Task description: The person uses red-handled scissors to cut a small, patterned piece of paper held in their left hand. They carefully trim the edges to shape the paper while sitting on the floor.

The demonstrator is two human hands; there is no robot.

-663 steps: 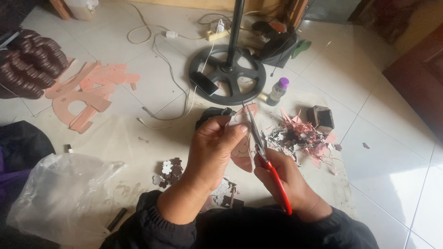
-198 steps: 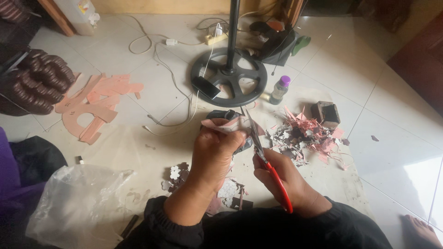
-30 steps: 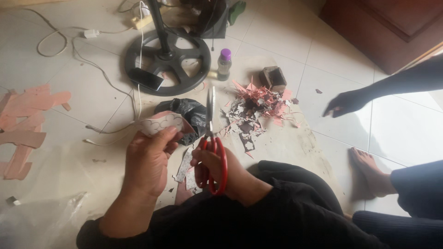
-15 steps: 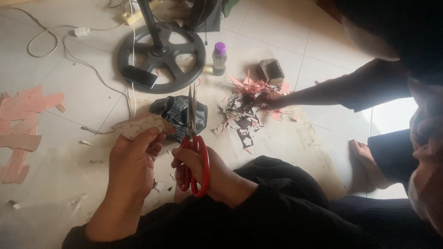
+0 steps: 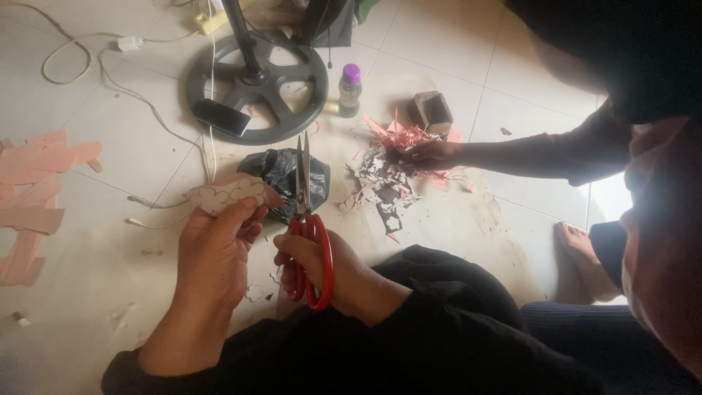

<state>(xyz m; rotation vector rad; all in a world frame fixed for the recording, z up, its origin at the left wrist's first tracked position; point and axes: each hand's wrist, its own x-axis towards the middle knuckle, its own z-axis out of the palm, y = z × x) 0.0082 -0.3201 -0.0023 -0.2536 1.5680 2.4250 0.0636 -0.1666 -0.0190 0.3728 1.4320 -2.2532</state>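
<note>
My left hand (image 5: 213, 245) holds a flat piece of card (image 5: 228, 192) with flower outlines drawn on it, pinched at its lower edge. My right hand (image 5: 325, 267) grips red-handled scissors (image 5: 306, 219) by the loops, with the blades closed and pointing up beside the card. A small cut-out flower (image 5: 255, 292) lies on the floor under my hands. Another person's hand (image 5: 431, 154) reaches from the right into a pile of pink and dark paper scraps (image 5: 387, 175).
A crumpled black plastic bag (image 5: 281, 179) lies behind the scissors. A round black fan base (image 5: 256, 84) with a phone (image 5: 221, 116) on it stands farther back. A purple-capped bottle (image 5: 350, 89), a small dark box (image 5: 433, 110), white cables (image 5: 110, 66) and pink card offcuts (image 5: 36, 190) lie around.
The other person has leaned in from the right and put a hand on the scrap pile. My hands keep the card and scissors, shifted slightly as my head turned.
</note>
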